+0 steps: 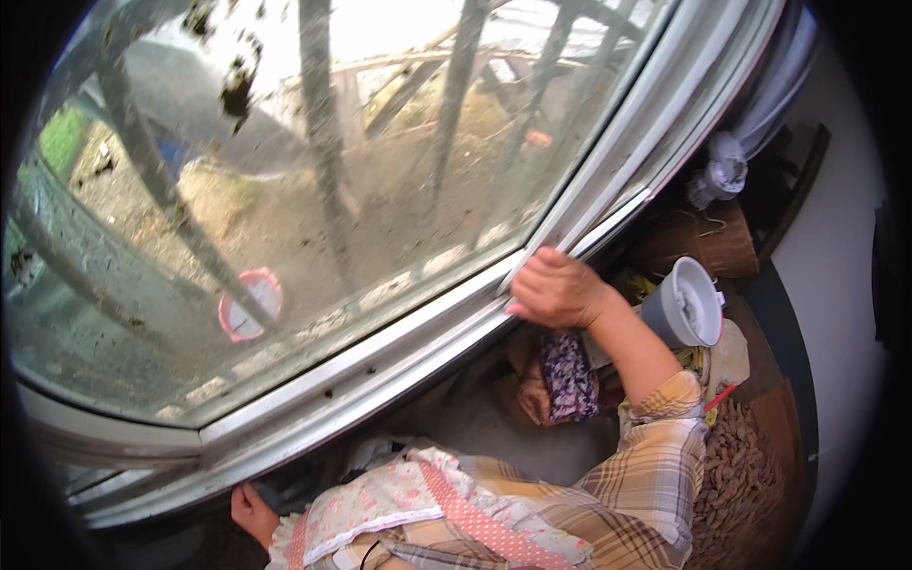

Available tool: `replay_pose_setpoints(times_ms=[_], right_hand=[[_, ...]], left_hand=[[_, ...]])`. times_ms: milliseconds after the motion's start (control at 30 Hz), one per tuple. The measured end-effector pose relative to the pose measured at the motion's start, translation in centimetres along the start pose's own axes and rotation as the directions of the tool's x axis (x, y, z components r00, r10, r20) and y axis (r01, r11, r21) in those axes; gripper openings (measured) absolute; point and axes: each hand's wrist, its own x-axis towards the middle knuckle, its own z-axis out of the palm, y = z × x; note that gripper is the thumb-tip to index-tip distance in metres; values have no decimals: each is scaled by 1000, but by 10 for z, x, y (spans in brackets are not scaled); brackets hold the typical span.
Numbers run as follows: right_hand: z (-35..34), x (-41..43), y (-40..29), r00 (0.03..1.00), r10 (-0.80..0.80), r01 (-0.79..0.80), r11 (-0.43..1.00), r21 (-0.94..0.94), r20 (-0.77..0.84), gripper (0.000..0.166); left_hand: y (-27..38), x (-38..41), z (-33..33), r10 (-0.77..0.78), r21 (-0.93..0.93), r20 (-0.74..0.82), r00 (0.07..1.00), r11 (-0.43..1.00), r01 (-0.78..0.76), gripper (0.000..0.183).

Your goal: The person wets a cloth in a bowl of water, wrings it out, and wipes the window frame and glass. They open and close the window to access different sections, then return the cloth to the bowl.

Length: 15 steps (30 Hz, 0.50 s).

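A sliding window sash (427, 285) with smeared, spotted glass fills the upper left of the view. My right hand (556, 288) has its fingers curled against the sash's lower right corner, at the upright frame piece. Below the silvery metal window track (328, 395), my left hand (251, 507) shows at the lower left, partly cut off by my apron. Its fingers are bent beside a dark item (292, 490), and whether they hold it is unclear. Two dark specks lie in the track.
Outside, beyond metal bars (320, 142), stands a pink-rimmed basin (249, 305). Indoors at right are a grey plastic pot (680, 306), a brown cylindrical container (712, 239), a tied whitish curtain (727, 167), a patterned cloth bundle (568, 377) and a heap of brown pods (737, 470).
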Motion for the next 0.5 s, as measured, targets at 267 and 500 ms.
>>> replay_pose_setpoints(times_ms=[267,500], right_hand=[[-7,21,-31,967,244,-210,925,318,-73,21],[24,52,-200,901,357,-340,227,913,247,62]], left_hand=[[19,-2,-6,-93,-144,76,993,984,104,24],[115,16,3,87,-245,463,882,969,33,16]])
